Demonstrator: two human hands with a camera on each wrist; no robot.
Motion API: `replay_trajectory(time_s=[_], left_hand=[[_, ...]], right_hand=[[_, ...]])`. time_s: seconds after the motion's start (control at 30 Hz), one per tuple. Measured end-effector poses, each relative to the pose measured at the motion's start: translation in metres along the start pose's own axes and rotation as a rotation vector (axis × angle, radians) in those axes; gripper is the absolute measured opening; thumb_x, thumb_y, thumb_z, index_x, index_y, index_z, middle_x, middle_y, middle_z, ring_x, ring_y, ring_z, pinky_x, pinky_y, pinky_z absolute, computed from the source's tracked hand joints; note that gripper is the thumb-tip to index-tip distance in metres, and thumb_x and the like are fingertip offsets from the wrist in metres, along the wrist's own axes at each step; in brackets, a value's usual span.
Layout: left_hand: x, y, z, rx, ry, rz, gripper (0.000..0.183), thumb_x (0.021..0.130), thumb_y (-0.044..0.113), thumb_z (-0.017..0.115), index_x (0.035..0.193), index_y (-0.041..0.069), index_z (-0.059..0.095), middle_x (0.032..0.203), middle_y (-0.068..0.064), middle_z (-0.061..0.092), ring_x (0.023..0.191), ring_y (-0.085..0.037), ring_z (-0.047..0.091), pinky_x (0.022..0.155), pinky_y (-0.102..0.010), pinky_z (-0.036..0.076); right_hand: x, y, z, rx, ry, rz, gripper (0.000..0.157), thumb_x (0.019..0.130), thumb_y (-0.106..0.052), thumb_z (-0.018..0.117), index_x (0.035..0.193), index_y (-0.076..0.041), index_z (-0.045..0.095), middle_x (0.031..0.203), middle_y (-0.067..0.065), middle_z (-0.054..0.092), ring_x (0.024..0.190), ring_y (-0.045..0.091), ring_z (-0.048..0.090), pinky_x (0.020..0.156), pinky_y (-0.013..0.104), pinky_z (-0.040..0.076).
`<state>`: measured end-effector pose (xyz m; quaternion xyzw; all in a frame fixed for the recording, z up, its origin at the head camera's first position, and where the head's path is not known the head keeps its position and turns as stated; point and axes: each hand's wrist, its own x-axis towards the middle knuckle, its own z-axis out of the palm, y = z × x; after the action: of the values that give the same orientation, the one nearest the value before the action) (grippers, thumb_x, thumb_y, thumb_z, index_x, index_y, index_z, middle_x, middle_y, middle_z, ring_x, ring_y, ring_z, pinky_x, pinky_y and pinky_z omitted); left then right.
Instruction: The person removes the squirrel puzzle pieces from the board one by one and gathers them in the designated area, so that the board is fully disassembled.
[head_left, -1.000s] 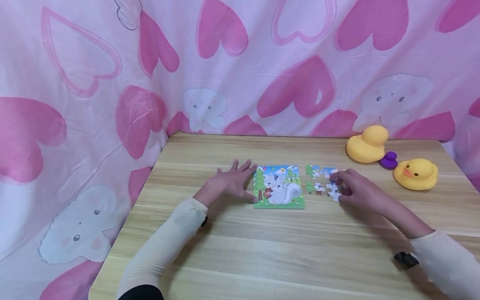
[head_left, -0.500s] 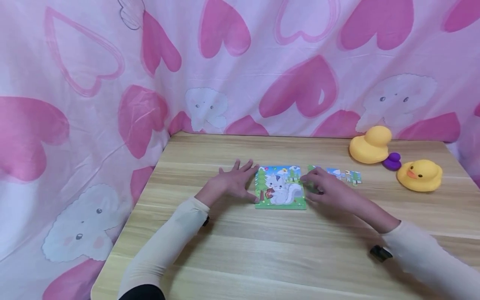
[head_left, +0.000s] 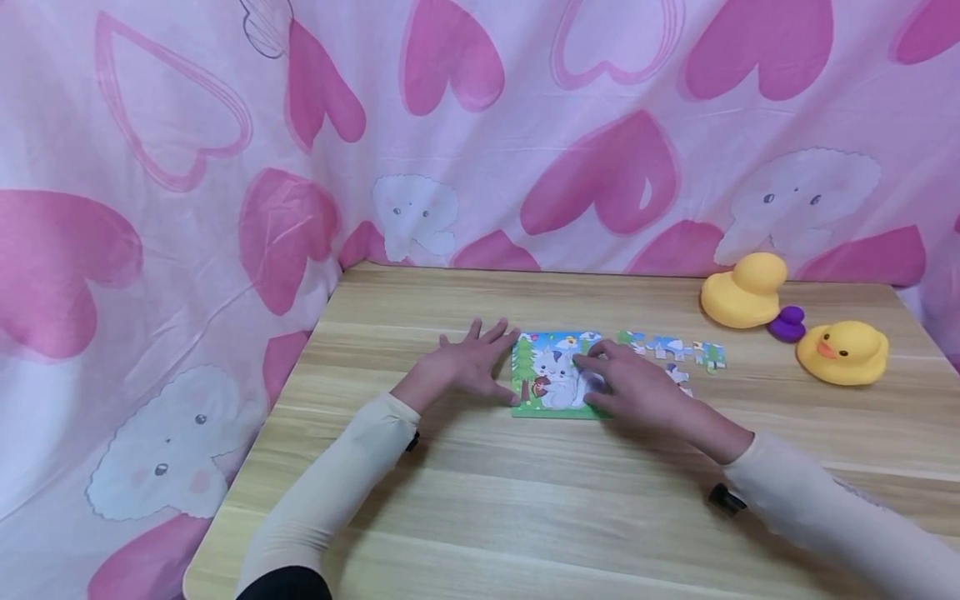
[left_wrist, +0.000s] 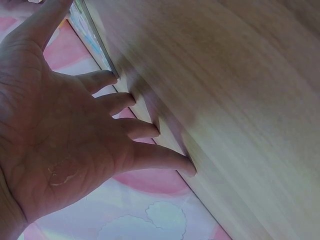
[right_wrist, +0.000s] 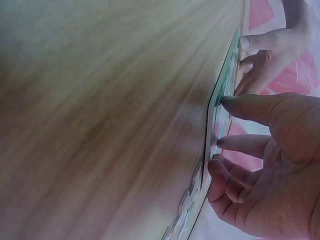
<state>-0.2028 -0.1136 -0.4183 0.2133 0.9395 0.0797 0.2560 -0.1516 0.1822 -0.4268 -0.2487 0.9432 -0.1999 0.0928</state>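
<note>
A squirrel jigsaw puzzle (head_left: 553, 387) lies flat on the wooden table. My left hand (head_left: 468, 364) is spread beside it, thumb and index fingertip at its left edge; the left wrist view shows the fingers (left_wrist: 165, 157) reaching down to the tabletop. Over the puzzle's right part is my right hand (head_left: 641, 387). In the right wrist view its thumb and index finger (right_wrist: 242, 145) touch the puzzle surface, standing apart, while the other fingers are bent. Several loose jigsaw pieces (head_left: 667, 347) lie right of the puzzle, some partly hidden by the right hand.
At the table's back right stand two yellow rubber ducks, one facing away (head_left: 738, 292) and one facing forward (head_left: 843, 354), with a small purple duck (head_left: 787, 323) between them. A pink heart-patterned curtain (head_left: 480, 142) hangs behind and left of the table.
My right hand has moved left from the loose pieces onto the puzzle's right part, leaving most of those pieces in view. My left hand has stayed at the puzzle's left edge.
</note>
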Motion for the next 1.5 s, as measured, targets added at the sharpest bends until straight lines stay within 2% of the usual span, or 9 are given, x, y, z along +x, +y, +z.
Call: replay_trajectory(time_s=[0.23,0.43,0.8,1.3,1.5], left_hand=[[0.0,0.0,-0.001,-0.006,0.006,0.002,0.118,0.083,0.071,0.077,0.172,0.034,0.007,0.181,0.004,-0.004,0.166,-0.041,-0.008,0.117,-0.089,0.006],[0.0,-0.001,0.0,-0.009,0.003,-0.002,0.118,0.083,0.071,0.076,0.171,0.035,0.006,0.181,0.004,-0.005,0.166,-0.041,-0.009,0.117,-0.089,0.005],[0.0,0.001,-0.001,-0.009,0.002,-0.005,0.118,0.083,0.071,0.077,0.171,0.035,0.007,0.181,0.005,-0.004,0.167,-0.04,-0.009,0.116,-0.089,0.005],[0.0,0.001,-0.001,-0.009,-0.004,-0.019,0.118,0.082,0.071,0.078,0.171,0.037,0.008,0.181,0.006,-0.004,0.167,-0.04,-0.009,0.117,-0.089,0.005],[-0.002,0.002,-0.001,-0.018,0.0,-0.014,0.118,0.082,0.07,0.078,0.171,0.036,0.009,0.181,0.005,-0.003,0.167,-0.039,-0.009,0.118,-0.088,0.005]], right_hand=[[0.013,0.002,-0.001,0.058,-0.025,0.04,0.058,0.09,-0.025,0.086,0.143,-0.015,0.065,0.132,0.011,0.06,0.105,0.023,0.06,0.083,0.038,0.059],[0.022,0.008,-0.004,0.153,-0.065,0.045,0.055,0.087,-0.018,0.088,0.136,-0.011,0.065,0.13,0.014,0.057,0.105,0.026,0.058,0.086,0.041,0.057],[0.022,0.011,-0.008,0.119,-0.059,0.02,0.052,0.087,-0.013,0.087,0.134,-0.014,0.065,0.127,0.011,0.059,0.111,0.027,0.049,0.091,0.042,0.051],[0.034,0.021,-0.018,0.123,-0.151,-0.054,0.047,0.089,-0.01,0.084,0.134,-0.014,0.067,0.123,0.008,0.064,0.107,0.023,0.057,0.094,0.043,0.054],[0.038,0.024,-0.019,0.144,-0.166,-0.032,0.046,0.087,-0.011,0.086,0.13,-0.016,0.07,0.12,0.007,0.066,0.104,0.022,0.059,0.092,0.041,0.055]])
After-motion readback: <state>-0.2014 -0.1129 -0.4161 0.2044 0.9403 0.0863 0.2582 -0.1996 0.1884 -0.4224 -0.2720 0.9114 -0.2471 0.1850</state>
